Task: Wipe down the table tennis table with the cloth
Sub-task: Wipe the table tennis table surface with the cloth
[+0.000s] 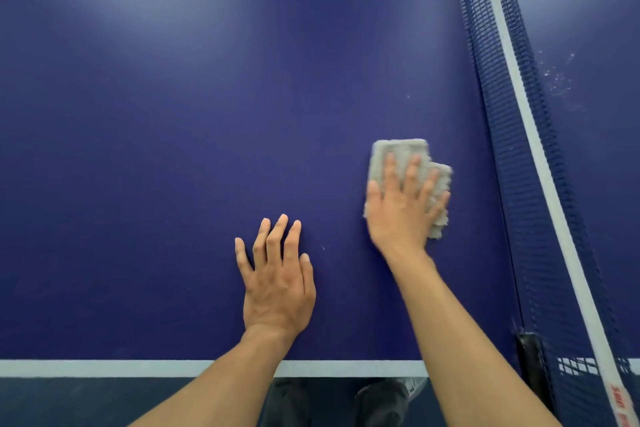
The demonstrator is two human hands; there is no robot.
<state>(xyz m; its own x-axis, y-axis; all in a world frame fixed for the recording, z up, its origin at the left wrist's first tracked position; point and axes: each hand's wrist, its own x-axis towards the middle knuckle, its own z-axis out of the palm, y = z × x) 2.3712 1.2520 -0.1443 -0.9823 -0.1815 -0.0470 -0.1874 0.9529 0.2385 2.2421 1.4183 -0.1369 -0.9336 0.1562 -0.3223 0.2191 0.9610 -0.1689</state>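
Bench [156, 121]: smooth matt blue top; white edge stripe [104, 368] along the near side; broad surface stretches left and ahead. Net [512, 135]: blue mesh with white tape, standing near the cloth's right. Cloth [398, 152]: grey, nubbly, folded rectangle, flat on the bench; right hand [403, 210] presses it, fingers straight and spread. Left hand [277, 284]: flat on the bench, fingers spread, holding nothing, apart from the cloth.
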